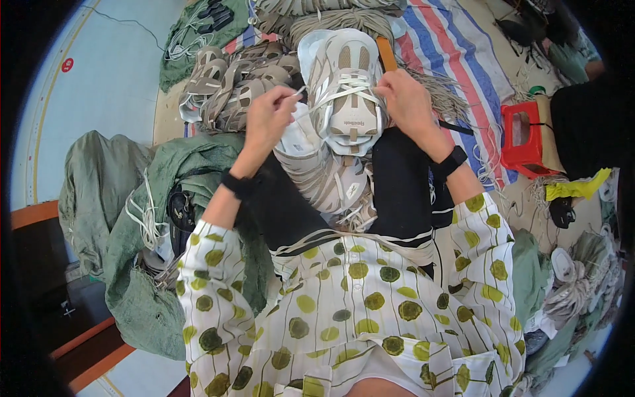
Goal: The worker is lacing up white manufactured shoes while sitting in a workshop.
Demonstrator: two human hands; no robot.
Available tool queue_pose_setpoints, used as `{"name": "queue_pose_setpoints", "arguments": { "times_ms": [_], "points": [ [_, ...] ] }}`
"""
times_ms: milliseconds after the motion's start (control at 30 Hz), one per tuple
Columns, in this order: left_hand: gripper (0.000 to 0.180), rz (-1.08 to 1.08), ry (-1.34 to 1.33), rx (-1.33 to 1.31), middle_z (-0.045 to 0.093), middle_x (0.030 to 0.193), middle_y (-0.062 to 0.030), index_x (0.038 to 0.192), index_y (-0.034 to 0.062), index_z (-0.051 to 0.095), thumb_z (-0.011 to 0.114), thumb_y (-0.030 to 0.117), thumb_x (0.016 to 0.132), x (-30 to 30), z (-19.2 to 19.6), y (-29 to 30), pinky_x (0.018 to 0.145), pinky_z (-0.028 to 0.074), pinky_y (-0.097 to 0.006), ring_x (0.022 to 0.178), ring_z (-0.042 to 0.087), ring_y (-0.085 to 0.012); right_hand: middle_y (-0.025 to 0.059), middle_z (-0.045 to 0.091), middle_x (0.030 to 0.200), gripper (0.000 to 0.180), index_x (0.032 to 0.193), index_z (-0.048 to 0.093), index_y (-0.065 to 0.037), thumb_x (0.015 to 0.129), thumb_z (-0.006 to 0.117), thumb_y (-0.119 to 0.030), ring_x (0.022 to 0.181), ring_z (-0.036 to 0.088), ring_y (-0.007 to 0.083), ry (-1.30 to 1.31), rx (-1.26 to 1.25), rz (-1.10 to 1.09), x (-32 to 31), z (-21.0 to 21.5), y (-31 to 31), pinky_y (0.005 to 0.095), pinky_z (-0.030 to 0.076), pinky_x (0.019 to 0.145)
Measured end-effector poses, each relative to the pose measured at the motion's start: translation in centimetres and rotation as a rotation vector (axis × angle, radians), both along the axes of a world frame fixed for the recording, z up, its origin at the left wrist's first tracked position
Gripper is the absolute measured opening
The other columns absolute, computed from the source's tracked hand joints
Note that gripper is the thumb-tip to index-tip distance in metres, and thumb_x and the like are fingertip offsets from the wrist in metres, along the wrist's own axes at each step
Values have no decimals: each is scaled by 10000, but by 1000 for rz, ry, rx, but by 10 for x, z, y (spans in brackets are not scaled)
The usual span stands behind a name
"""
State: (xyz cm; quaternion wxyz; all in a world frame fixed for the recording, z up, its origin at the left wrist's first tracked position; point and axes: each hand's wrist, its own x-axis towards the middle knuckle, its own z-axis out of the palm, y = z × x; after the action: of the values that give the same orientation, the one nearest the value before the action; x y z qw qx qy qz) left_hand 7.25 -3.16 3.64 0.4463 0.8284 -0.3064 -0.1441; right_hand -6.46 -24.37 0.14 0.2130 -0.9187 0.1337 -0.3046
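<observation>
Lacing a beige-and-white sneaker over the lap

The left hand (268, 119) pinches a white lace (331, 99) taut; the right hand (407, 99) grips the sneaker (347, 89) at its eyelets, fingers curled closed. More sneakers (235, 83) lie piled just beyond.

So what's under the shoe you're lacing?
Under the shoe lies a stack of similar grey-and-white shoes resting on the lap. What lies beneath that stack is covered and cannot be seen.
</observation>
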Motion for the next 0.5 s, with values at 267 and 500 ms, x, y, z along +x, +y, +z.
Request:
{"name": "queue_pose_setpoints", "arguments": {
  "times_ms": [267, 500],
  "points": [
    [181, -139, -440, 50, 581, 747, -150, 831, 45, 613, 515, 195, 805, -5, -13, -37, 607, 425, -365, 676, 554, -316, -35, 523, 641, 238, 766, 578, -58, 754, 680, -272, 563, 452, 48, 274, 931, 85, 0, -10, -21, 198, 382, 516],
    [143, -256, -629, 175, 535, 736, -135, 750, 49, 580, 488, 151, 790, -3, -1, -54, 625, 429, -414, 707, 557, -326, -23, 545, 612, 203, 705, 588, -37, 731, 688, -211, 566, 474, 44, 134, 1131, 94, -4, -15, -16, 195, 361, 510]
  ]
}}
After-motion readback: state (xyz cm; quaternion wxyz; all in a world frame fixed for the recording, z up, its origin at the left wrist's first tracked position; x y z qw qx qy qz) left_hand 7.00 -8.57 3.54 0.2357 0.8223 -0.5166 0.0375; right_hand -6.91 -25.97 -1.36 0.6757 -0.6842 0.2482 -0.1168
